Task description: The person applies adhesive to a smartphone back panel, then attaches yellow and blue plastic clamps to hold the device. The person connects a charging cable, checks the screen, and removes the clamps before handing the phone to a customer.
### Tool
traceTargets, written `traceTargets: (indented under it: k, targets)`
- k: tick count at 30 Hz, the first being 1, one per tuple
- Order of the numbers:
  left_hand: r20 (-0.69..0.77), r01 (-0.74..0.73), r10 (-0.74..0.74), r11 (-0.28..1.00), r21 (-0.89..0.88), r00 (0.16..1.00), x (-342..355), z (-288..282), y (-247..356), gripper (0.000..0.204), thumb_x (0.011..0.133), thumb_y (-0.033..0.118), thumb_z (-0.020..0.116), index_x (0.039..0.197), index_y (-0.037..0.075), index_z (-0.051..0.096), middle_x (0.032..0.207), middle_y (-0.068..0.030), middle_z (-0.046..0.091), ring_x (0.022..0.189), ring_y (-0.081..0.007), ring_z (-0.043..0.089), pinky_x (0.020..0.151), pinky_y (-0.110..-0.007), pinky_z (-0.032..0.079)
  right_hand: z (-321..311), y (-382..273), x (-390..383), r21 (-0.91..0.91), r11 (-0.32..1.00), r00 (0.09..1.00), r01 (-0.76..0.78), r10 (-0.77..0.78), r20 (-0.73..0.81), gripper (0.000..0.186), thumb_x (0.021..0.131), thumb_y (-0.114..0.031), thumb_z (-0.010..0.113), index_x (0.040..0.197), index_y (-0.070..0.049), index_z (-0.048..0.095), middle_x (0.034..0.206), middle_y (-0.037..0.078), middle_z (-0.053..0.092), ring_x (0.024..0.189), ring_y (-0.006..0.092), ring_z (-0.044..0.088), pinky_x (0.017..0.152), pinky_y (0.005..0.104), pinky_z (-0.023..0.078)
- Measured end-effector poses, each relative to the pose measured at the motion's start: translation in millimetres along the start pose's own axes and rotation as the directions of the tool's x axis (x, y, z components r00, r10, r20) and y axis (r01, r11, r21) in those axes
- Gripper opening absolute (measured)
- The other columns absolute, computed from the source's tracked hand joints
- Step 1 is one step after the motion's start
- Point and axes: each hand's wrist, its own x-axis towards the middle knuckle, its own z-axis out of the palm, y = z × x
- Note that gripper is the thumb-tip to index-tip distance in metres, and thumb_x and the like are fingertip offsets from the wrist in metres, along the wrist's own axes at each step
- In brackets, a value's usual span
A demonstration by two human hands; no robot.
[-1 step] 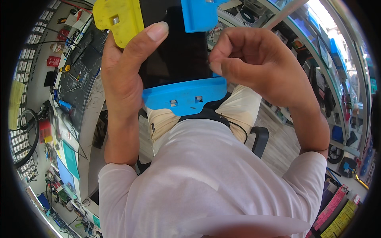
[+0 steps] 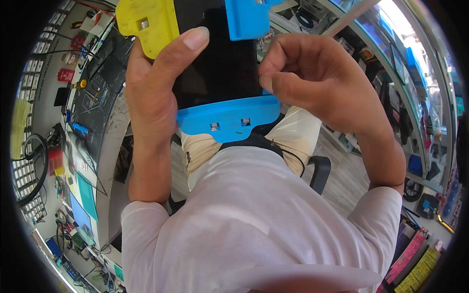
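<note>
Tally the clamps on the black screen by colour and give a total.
Blue clamps: 2, one at the screen's lower edge, one at the top.
Yellow clamps: 1, at the upper left corner.
Total: 3.
The left hand grips the screen; the right hand pinches at its right edge.

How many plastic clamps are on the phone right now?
3: a blue clamp on the near edge, a blue one at the far edge, a yellow one at the far-left corner. Others may be hidden behind the hands.
</note>
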Motion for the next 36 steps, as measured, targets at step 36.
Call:
traceTargets:
  k: [36]
  targets:
    - [0.004, 0.108, -0.109, 0.975, -0.192, 0.994, 4.7, -10.1, -7.3, 0.031, 0.094, 0.016, 0.067, 0.118, -0.004, 0.066, 0.108, -0.0127, 0.072, 0.094, -0.0181, 0.073, 0.088, -0.030, 0.059, 3.9, 10.9, 7.9, 0.183, 0.982, 0.998, 0.043, -0.051, 0.044, 0.016, 0.087, -0.018, 0.066, 0.095, -0.004, 0.064, 0.084, -0.003, 0.059, 0.075, 0.0054, 0.053, 0.069, 0.0218, 0.041]
